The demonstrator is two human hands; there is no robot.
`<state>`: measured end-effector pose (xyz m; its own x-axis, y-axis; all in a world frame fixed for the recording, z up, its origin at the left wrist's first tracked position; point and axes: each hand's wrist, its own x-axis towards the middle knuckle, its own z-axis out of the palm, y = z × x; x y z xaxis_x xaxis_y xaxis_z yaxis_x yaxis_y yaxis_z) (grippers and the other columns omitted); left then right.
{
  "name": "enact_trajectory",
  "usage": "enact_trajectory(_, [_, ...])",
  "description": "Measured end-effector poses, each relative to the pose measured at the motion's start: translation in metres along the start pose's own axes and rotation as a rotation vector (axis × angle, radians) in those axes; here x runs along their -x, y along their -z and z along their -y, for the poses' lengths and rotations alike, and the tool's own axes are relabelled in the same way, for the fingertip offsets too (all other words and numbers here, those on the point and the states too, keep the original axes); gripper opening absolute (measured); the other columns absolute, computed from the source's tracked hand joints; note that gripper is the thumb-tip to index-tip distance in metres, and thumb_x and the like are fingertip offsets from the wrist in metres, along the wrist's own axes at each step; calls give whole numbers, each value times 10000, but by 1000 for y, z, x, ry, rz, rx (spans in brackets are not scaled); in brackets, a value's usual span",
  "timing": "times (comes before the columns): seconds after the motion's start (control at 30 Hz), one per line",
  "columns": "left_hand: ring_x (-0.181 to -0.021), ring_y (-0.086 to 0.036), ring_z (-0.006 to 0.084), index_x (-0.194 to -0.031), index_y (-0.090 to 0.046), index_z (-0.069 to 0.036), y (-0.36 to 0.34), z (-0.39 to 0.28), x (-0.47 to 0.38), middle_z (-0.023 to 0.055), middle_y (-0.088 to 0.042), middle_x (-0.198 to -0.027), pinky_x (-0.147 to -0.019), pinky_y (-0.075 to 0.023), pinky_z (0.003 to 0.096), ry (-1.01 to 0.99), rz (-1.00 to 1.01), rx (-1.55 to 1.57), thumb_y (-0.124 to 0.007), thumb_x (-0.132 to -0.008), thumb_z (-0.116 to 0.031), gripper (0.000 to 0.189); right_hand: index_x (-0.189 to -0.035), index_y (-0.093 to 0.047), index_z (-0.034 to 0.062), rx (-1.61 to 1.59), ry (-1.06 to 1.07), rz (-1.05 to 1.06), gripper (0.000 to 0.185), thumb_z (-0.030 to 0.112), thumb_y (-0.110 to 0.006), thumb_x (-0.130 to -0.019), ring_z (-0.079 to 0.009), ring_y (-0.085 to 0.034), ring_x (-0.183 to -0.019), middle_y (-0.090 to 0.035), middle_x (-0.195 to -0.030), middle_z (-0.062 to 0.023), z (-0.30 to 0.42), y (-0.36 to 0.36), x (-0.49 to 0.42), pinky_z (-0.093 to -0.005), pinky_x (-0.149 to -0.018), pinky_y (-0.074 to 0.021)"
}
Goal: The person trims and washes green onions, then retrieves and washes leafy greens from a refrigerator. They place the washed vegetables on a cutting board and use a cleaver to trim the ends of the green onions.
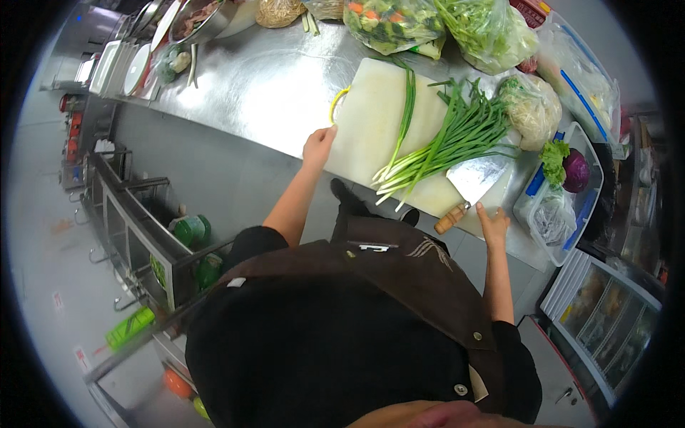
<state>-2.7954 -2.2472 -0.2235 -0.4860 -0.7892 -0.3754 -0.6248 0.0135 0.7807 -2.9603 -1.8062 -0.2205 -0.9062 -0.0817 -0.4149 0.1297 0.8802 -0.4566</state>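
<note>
A white cutting board [366, 115] lies on the steel table, its yellow ring handle [336, 104] at the far left end. My left hand [319, 143] grips the board's left edge, just below that handle. A large bunch of scallions [455, 136] lies across the board, with a few separate scallions [408, 104] to its left. Beside the bunch rests a cleaver, its broad blade [476, 179] partly under the green leaves. The cleaver's wooden handle [452, 218] points towards me. Right of this handle, my right hand [493, 224] touches the board's right edge, thumb and fingers apart.
Bagged mixed vegetables [393, 27], bagged greens [489, 37] and bagged sprouts [532, 112] line the back. A plastic bin [559, 257] with a purple cabbage [576, 170] stands right. Steel bowls [206, 32] sit far left. A metal rack [134, 230] stands behind the left arm.
</note>
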Motion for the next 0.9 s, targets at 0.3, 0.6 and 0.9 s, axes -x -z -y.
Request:
enact_trajectory(0.3, [-1154,-439,395,-1298,-369,39,-92,-70,86,300,-449,-1228,-954,-364,448,-700,-19,-535,-721,-709,-383,805,-1290,-336,-49,-106,391,-251,804,392,-704,-728,-428,-331,-1196,-343,-1278,-288,11,-11,24,-466,-1006,-307])
enact_trajectory(0.6, [-1217,-340,423,-1366,-199,39,-147,-77,110,271,-299,-1341,-1006,-327,455,-694,63,-706,-775,-631,-288,990,-1117,-431,35,-66,382,-250,553,118,-714,-649,-391,-404,-1056,-393,-1122,-207,34,-22,29,-441,-922,-366])
enact_trajectory(0.9, [-842,-615,375,-1235,-387,-5,-71,-73,26,244,-614,-917,-734,-494,449,-395,285,-833,-645,-690,-227,642,-1143,-455,39,-58,474,-250,535,-12,-642,-644,-390,-428,-1112,-380,-1211,-226,41,-4,-7,-409,-938,-393])
